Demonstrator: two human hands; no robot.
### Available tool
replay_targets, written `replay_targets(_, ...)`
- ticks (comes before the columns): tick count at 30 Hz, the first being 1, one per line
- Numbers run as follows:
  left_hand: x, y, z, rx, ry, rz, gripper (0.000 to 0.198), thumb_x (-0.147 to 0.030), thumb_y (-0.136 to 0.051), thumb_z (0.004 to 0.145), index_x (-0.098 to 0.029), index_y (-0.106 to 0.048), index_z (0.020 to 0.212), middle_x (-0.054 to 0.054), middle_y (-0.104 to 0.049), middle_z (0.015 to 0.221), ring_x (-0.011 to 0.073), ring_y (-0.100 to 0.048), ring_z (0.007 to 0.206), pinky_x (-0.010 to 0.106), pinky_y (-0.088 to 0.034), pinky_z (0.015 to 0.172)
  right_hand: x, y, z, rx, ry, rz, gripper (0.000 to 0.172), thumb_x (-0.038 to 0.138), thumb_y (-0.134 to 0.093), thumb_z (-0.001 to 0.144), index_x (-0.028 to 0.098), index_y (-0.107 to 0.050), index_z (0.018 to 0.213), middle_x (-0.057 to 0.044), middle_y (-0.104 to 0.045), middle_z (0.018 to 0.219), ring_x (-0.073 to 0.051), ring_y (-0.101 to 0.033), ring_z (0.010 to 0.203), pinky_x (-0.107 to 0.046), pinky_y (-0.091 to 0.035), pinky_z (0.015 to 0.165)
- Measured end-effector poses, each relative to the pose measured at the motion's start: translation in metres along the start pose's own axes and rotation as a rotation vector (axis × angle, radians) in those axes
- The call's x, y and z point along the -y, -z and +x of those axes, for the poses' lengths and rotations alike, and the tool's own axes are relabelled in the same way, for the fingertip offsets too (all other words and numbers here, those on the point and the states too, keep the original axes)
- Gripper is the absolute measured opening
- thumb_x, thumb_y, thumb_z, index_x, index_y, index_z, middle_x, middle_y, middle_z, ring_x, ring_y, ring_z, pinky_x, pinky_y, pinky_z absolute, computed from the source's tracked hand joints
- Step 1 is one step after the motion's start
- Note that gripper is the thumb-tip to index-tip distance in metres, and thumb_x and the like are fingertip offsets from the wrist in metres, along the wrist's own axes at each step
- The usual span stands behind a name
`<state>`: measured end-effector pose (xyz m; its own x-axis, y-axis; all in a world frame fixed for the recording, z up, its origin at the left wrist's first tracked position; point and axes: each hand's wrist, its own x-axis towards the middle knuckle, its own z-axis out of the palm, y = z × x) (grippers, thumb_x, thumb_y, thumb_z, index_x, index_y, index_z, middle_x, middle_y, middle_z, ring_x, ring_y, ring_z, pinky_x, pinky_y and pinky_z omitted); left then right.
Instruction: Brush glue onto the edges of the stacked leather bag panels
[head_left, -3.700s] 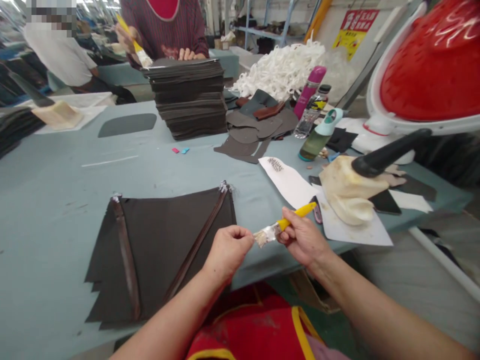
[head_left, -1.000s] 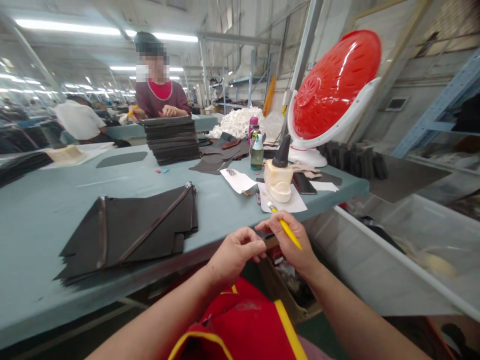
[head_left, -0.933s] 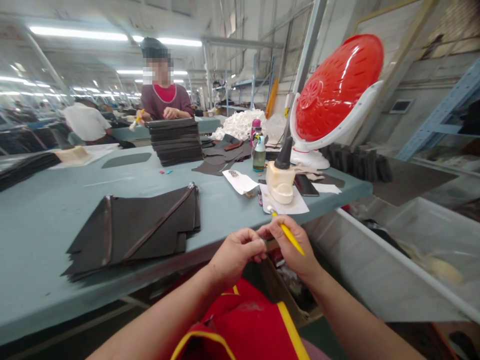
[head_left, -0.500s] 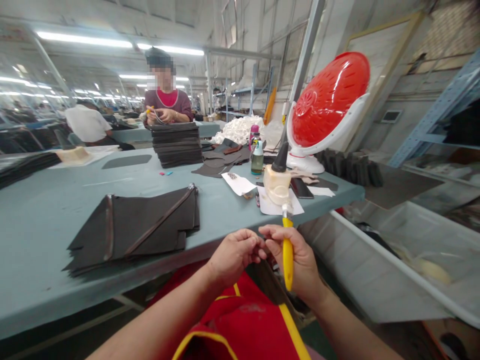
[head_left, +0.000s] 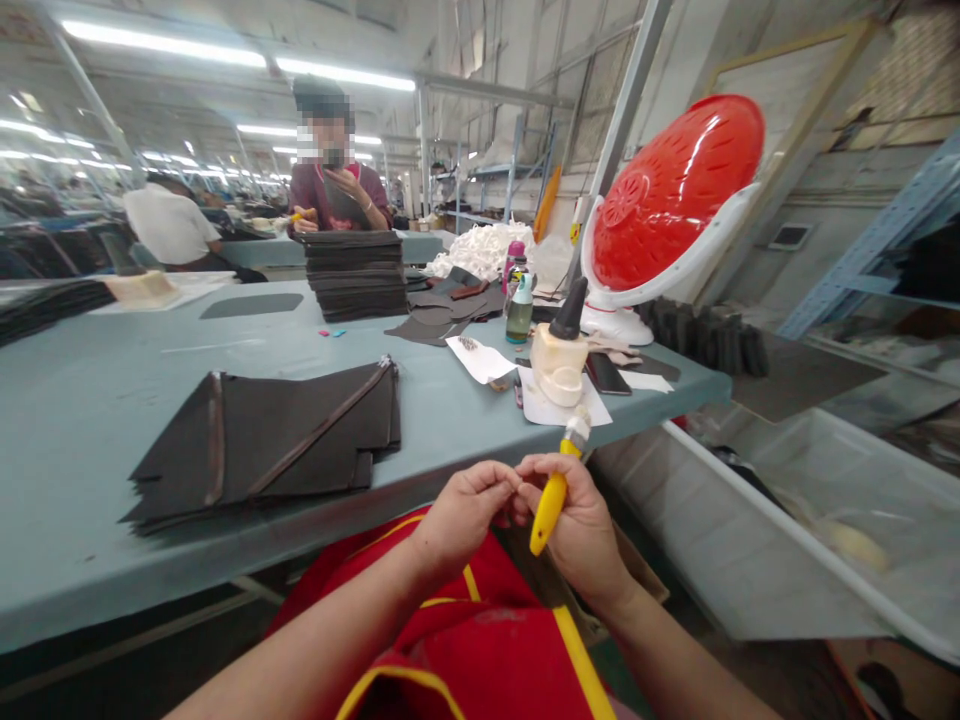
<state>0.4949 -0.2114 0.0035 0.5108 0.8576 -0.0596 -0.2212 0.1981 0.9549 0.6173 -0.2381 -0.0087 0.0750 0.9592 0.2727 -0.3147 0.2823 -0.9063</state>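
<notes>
Yellow-handled brush (head_left: pixel 551 510), swung to lean leftward, bristles (head_left: pixel 577 432) up, clenched in the right hand (head_left: pixel 581 535) just off the surface (head_left: pixel 112 420) edge. Left hand (head_left: pixel 466 512) curled against it; anything pinched cannot be told. Dark zippered panels (head_left: pixel 262 450) lie apart.

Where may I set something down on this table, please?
The bare table runs between the tall dark stack and the zippered panels, and left of the white paper. It's crowded round the bottle and cream block.
</notes>
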Motion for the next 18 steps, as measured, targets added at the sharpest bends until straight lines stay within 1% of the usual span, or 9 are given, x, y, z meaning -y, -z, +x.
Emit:
replay_targets(3, 0.003, 0.01, 0.008, -0.024, 0.002, 0.068, 0.021, -0.035, -0.057, 0.072, -0.014, -0.055, 0.071, 0.001, -0.056, 0.066, 0.0099, -0.049, 0.061, 0.022, -0.037, 0.061, -0.007, 0.0, 0.009, -0.006, -0.04, -0.078, 0.02, 0.019, -0.066, 0.07, 0.024, -0.051, 0.083, 0.003, -0.052, 0.081, -0.01, -0.051, 0.061, -0.022, -0.046, 0.055)
replay_targets(7, 0.007, 0.018, 0.022, -0.047, -0.003, 0.102, 0.015, -0.028, -0.053, 0.074, -0.014, -0.056, 0.071, 0.001, -0.056, 0.065, 0.0101, -0.048, 0.061, 0.022, -0.039, 0.063, -0.017, 0.006, 0.02, -0.064, 0.063, -0.367, 0.011, 0.018, -0.062, 0.071, 0.022, -0.054, 0.078, 0.001, -0.052, 0.079, -0.013, -0.052, 0.068, -0.024, -0.046, 0.061)
replay_targets(9, 0.009, 0.021, 0.028, -0.048, 0.009, 0.109, 0.013, -0.026, -0.052, 0.073, -0.014, -0.057, 0.07, 0.001, -0.057, 0.065, 0.0101, -0.049, 0.061, 0.022, -0.039, 0.063, -0.022, 0.009, 0.024, -0.072, 0.067, -0.433, 0.01, 0.017, -0.06, 0.071, 0.022, -0.054, 0.078, 0.0, -0.052, 0.079, -0.014, -0.051, 0.07, -0.024, -0.046, 0.062)
replay_targets(12, 0.011, 0.027, 0.035, -0.035, 0.051, 0.112, 0.012, -0.025, -0.052, 0.073, -0.014, -0.057, 0.07, 0.001, -0.057, 0.065, 0.01, -0.049, 0.062, 0.022, -0.04, 0.064, -0.028, 0.012, 0.028, -0.072, 0.019, -0.435, 0.01, 0.017, -0.059, 0.071, 0.022, -0.054, 0.079, 0.001, -0.051, 0.076, -0.013, -0.049, 0.067, -0.023, -0.044, 0.06)
replay_targets(15, 0.012, 0.033, 0.04, -0.025, 0.098, 0.131, 0.014, -0.027, -0.054, 0.072, -0.014, -0.058, 0.071, 0.001, -0.058, 0.066, 0.0106, -0.05, 0.063, 0.023, -0.04, 0.065, -0.034, 0.013, 0.032, -0.095, -0.021, -0.367, 0.01, 0.019, -0.057, 0.072, 0.022, -0.052, 0.08, 0.003, -0.049, 0.071, -0.012, -0.047, 0.063, -0.022, -0.041, 0.058)
replay_targets(18, 0.012, 0.039, 0.045, -0.016, 0.111, 0.152, 0.013, -0.027, -0.057, 0.07, -0.014, -0.057, 0.07, 0.001, -0.059, 0.066, 0.0112, -0.051, 0.063, 0.024, -0.04, 0.065, -0.041, 0.019, 0.036, -0.115, -0.051, -0.344, 0.009, 0.021, -0.056, 0.074, 0.022, -0.051, 0.081, 0.003, -0.049, 0.068, -0.011, -0.046, 0.062, -0.023, -0.04, 0.058)
